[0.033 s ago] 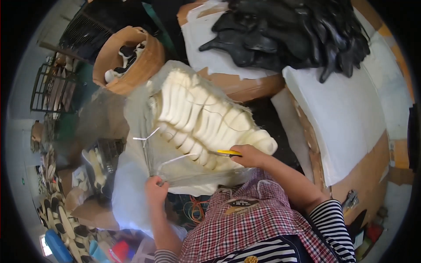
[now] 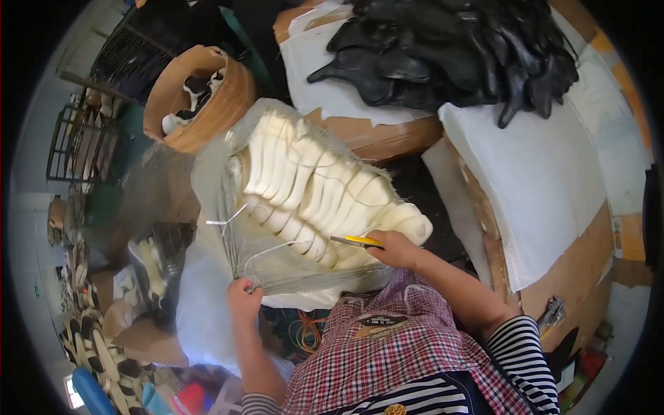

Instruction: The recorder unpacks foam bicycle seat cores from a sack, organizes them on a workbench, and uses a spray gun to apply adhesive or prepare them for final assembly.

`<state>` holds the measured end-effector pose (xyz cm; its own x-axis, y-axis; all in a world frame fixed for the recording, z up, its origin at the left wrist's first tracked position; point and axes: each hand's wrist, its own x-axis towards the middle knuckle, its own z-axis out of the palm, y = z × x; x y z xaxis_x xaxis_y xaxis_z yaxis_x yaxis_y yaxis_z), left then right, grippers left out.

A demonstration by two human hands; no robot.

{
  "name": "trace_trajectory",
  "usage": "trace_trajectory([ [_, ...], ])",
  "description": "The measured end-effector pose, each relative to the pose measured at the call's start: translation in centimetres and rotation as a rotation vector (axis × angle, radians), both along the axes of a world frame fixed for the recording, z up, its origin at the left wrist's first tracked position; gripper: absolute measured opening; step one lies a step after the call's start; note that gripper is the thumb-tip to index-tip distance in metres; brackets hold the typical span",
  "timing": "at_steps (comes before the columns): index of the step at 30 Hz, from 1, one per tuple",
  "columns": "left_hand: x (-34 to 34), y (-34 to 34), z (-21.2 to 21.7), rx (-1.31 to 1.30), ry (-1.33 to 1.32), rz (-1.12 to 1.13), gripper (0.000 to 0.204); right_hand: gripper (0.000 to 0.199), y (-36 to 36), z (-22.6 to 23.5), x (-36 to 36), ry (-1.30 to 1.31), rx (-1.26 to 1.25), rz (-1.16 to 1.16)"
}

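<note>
A woven translucent sack (image 2: 214, 166), slit open, lies in front of me, showing rows of cream-coloured foam-like moulded pieces (image 2: 297, 166) packed side by side. My left hand (image 2: 244, 297) is closed on the near left edge of the sack and pulls it taut. In my right hand (image 2: 394, 249) is a yellow-handled box cutter (image 2: 360, 241), its grey blade pointing left over the near pieces. Loose string lies across the pieces, and a white tie strip (image 2: 227, 220) sticks up from the sack's left side.
A pile of glossy black moulded pieces (image 2: 443, 62) lies on white-covered cartons beyond. A round cardboard container (image 2: 200, 97) with black and white pieces stands at the far left. White sheeting (image 2: 526, 200) covers a carton on the right. Several soles or similar pieces (image 2: 104, 353) fill the floor at left.
The box cutter has tilted slightly, so more of its grey blade shows. The whole view has shifted a little; my left hand keeps its hold on the sack.
</note>
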<state>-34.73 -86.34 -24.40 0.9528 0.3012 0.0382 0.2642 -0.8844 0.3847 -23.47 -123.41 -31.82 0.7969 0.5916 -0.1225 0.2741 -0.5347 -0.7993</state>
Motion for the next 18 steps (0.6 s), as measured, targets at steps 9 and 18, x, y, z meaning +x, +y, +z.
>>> trace_trajectory([
  [9, 3.5, -5.2, 6.2, -0.003, -0.068, 0.109, 0.016, 0.036, -5.0, 0.5, 0.8, 0.581, 0.234, -0.422],
  [18, -1.3, -4.4, 10.5, -0.024, -0.511, 0.036, 0.023, 0.036, -10.8, 1.7, -5.9, 0.365, 0.143, -0.039],
])
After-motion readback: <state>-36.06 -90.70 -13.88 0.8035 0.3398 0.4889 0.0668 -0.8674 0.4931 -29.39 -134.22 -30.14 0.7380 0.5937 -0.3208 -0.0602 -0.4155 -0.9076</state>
